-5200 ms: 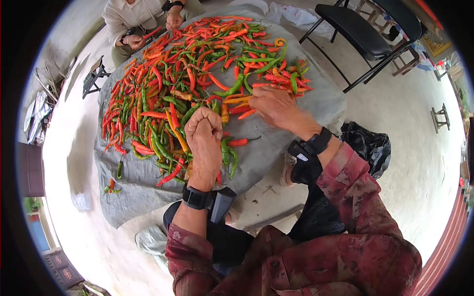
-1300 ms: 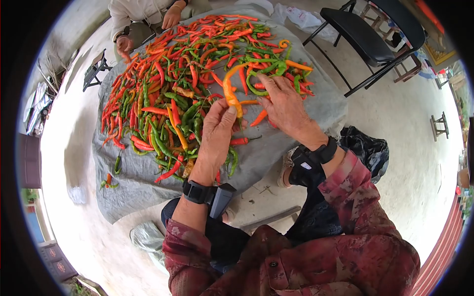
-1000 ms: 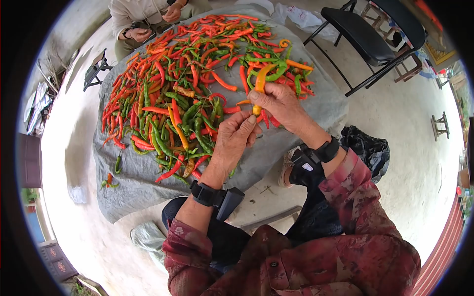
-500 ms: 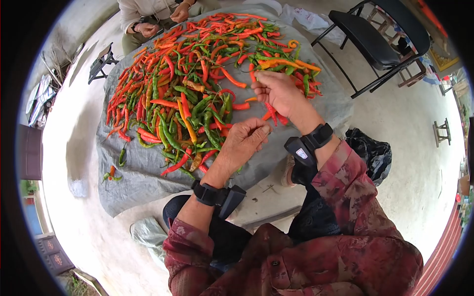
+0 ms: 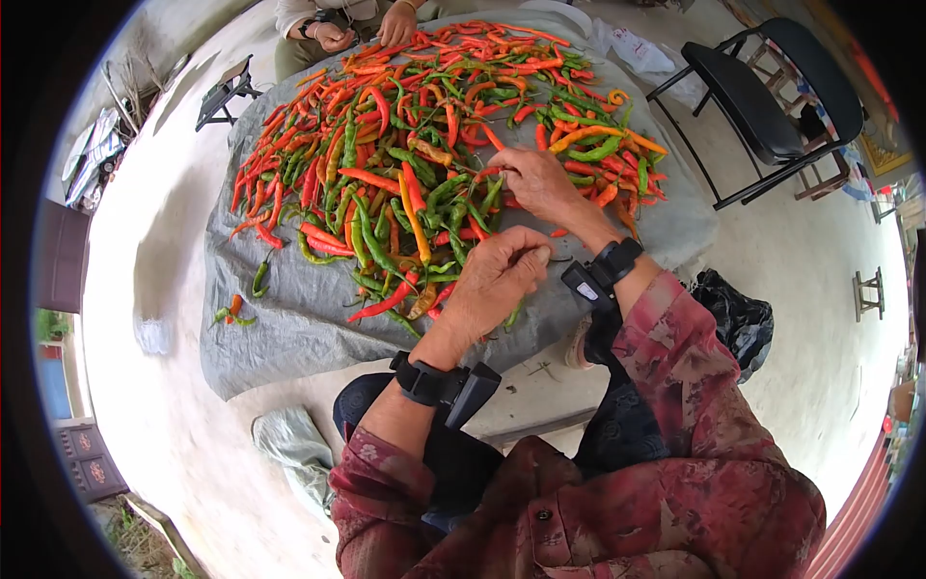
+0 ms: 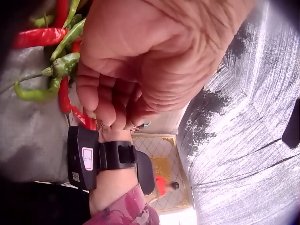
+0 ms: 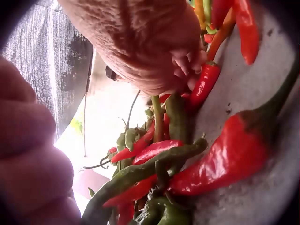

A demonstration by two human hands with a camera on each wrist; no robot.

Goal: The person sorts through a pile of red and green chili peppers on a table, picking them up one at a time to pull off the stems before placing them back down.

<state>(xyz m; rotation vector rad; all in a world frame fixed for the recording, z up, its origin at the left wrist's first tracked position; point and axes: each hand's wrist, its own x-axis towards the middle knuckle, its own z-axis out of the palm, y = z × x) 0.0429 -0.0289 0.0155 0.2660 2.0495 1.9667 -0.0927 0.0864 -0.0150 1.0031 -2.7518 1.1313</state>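
Red, green and orange chili peppers (image 5: 405, 212) cover much of a grey cloth, with a smaller heap of peppers (image 5: 600, 151) on its right. At the near right edge of the main heap, my right hand (image 5: 548, 185) bends its fingers over a red chili pepper (image 7: 205, 86), fingertips at its end. Just nearer to me, my left hand (image 5: 497, 278) hovers with thumb against curled fingers and no pepper in it. In the left wrist view, green and red peppers (image 6: 64, 65) lie beside that hand. A glossy red pepper (image 7: 225, 159) lies close to the right wrist camera.
The grey cloth (image 5: 280, 338) hangs over the near edge. Across from me, another person's hands (image 5: 395, 24) reach the far peppers. A black folding chair (image 5: 748, 101) stands at the right, a black plastic bag (image 5: 733, 318) near my right leg.
An orange chili pepper was in my left hand, then in my right, and now lies with the right heap. My right hand has since moved left to the main heap's edge.
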